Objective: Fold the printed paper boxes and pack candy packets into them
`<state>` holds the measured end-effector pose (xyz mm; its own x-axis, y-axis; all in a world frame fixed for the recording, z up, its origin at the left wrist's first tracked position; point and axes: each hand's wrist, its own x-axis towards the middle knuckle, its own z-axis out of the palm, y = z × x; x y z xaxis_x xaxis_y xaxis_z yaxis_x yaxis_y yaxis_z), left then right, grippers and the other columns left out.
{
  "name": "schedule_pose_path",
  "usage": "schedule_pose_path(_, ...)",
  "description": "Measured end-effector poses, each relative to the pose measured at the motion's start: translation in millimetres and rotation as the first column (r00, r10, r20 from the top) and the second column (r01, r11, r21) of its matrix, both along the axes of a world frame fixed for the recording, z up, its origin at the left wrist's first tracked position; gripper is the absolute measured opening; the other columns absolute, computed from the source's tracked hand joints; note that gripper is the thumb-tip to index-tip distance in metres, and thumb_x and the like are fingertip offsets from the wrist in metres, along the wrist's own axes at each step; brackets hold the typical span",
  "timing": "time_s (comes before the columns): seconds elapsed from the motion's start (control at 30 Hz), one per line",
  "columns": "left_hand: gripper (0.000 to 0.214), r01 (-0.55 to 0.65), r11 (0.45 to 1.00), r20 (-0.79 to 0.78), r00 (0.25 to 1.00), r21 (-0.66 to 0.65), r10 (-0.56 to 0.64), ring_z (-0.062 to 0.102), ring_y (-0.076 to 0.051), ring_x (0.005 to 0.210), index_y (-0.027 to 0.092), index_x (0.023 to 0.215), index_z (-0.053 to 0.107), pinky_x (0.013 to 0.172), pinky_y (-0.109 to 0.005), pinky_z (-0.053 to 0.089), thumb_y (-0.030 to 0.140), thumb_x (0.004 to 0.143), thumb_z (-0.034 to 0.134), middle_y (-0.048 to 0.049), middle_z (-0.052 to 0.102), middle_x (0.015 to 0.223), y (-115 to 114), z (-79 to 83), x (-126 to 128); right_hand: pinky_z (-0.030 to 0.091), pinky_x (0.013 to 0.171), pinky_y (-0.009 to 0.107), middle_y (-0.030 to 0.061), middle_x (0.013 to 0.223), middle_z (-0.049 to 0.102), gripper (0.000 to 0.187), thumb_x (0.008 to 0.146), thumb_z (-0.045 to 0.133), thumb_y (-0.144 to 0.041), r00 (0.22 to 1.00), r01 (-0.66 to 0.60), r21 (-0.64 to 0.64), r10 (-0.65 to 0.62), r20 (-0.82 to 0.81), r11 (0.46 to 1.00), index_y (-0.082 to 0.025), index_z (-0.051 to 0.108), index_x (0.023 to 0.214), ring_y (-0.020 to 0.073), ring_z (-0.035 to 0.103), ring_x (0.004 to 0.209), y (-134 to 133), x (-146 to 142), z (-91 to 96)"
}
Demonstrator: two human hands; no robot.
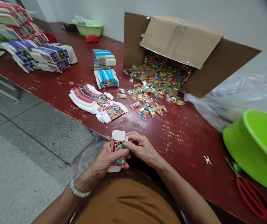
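Both my hands hold one small printed paper box point(117, 146) over the near edge of the red table point(184, 140). My left hand point(105, 160) wraps around its lower body; a white flap sticks up at the top. My right hand point(141, 147) pinches the box's right side with fingers curled. A fan of flat, unfolded red box blanks point(96, 101) lies on the table just beyond. Small colourful candy packets point(147, 99) are scattered further back, spilling from a tipped cardboard carton point(180, 40).
Blue folded boxes point(105, 67) are stacked mid-table, with more box stacks point(30, 46) at far left. Green basins point(256, 146) and red scissors point(252, 194) lie at right, clear plastic sheet point(236, 90) behind. A green bowl point(88, 27) stands at the back.
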<state>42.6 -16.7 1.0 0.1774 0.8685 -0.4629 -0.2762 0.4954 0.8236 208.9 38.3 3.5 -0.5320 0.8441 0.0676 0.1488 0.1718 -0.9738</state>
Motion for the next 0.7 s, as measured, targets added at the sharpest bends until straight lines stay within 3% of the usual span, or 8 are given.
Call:
schedule_pose_path(0.1, 0.044, -0.006, 0.999, -0.039, 0.999, 0.053, 0.008, 0.072, -0.018, 0.061, 0.014, 0.087, 0.067, 0.055, -0.024, 0.056, 0.045, 0.064, 0.09, -0.0039, 0.075, 0.075, 0, -4.7, 1, 0.048, 0.065, 0.026, 0.0043, 0.091, 0.069, 0.027, 0.091, 0.064, -0.042, 0.997, 0.073, -0.126, -0.077, -0.027, 0.989, -0.018, 0.072, 0.082, 0.0144, 0.062, 0.073, -2, -3, -4.2)
schedule_pose_path(0.2, 0.053, -0.132, 0.973, -0.081, 0.985, 0.188, 0.15, 0.075, -0.019, 0.079, 0.018, 0.105, 0.061, 0.069, -0.025, 0.06, 0.036, 0.065, 0.091, -0.0033, 0.079, 0.09, -4, -7.7, 4, 0.046, 0.065, 0.025, 0.0015, 0.076, 0.068, 0.028, 0.093, 0.061, -0.039, 0.987, 0.162, -0.089, -0.163, -0.003, 0.983, -0.017, 0.073, 0.081, 0.014, 0.059, 0.069, -3, -2, -1.4)
schedule_pose_path(0.3, 0.074, -0.28, 0.929, -0.041, 0.954, 0.242, 0.298, 0.077, -0.02, 0.081, 0.025, 0.126, 0.042, 0.074, -0.033, 0.064, 0.033, 0.069, 0.089, -0.0028, 0.08, 0.099, -11, -6.8, 10, 0.047, 0.068, 0.025, 0.0008, 0.081, 0.07, 0.025, 0.094, 0.061, -0.038, 0.98, 0.192, -0.076, -0.195, -0.035, 0.978, -0.019, 0.073, 0.104, 0.0146, 0.061, 0.072, -4, -2, -1.1)
schedule_pose_path(0.37, 0.082, -0.308, 0.909, -0.034, 0.943, 0.282, 0.33, 0.077, -0.019, 0.078, 0.027, 0.135, 0.035, 0.072, -0.033, 0.064, 0.032, 0.072, 0.088, -0.0038, 0.079, 0.104, -15, -4.6, 13, 0.047, 0.068, 0.025, -0.0018, 0.079, 0.067, 0.04, 0.09, 0.067, -0.037, 0.966, 0.228, -0.133, -0.241, -0.09, 0.964, -0.021, 0.063, 0.127, 0.014, 0.06, 0.071, -6, -5, -4.4)
schedule_pose_path(0.43, 0.082, -0.311, 0.897, -0.026, 0.942, 0.315, 0.335, 0.076, -0.018, 0.08, 0.028, 0.138, 0.034, 0.073, -0.031, 0.064, 0.032, 0.075, 0.086, -0.0058, 0.077, 0.11, -16, -1.9, 14, 0.048, 0.066, 0.024, -0.004, 0.077, 0.065, 0.053, 0.086, 0.072, -0.036, 0.943, 0.251, -0.225, -0.291, -0.163, 0.941, -0.022, 0.053, 0.134, 0.0134, 0.06, 0.068, -10, -9, -8.8)
schedule_pose_path(0.6, 0.071, -0.279, 0.918, -0.019, 0.955, 0.282, 0.296, 0.075, -0.02, 0.083, 0.027, 0.128, 0.042, 0.073, -0.031, 0.062, 0.037, 0.074, 0.086, -0.0044, 0.077, 0.104, -12, 5.6, 10, 0.05, 0.071, 0.026, 0.0011, 0.087, 0.07, 0.028, 0.083, 0.075, -0.041, 0.899, 0.245, -0.291, -0.33, -0.29, 0.925, -0.021, 0.068, 0.101, 0.014, 0.062, 0.074, -16, -16, -12.2)
schedule_pose_path(0.7, 0.059, -0.26, 0.932, -0.084, 0.954, 0.252, 0.288, 0.072, -0.017, 0.072, 0.026, 0.118, 0.048, 0.063, -0.025, 0.058, 0.046, 0.075, 0.084, 0.0009, 0.076, 0.085, -12, 7.6, 8, 0.047, 0.064, 0.026, 0.0008, 0.076, 0.068, 0.028, 0.077, 0.079, -0.046, 0.91, 0.224, -0.354, -0.325, -0.257, 0.908, -0.019, 0.071, 0.082, 0.0127, 0.056, 0.066, -11, -14, -9.3)
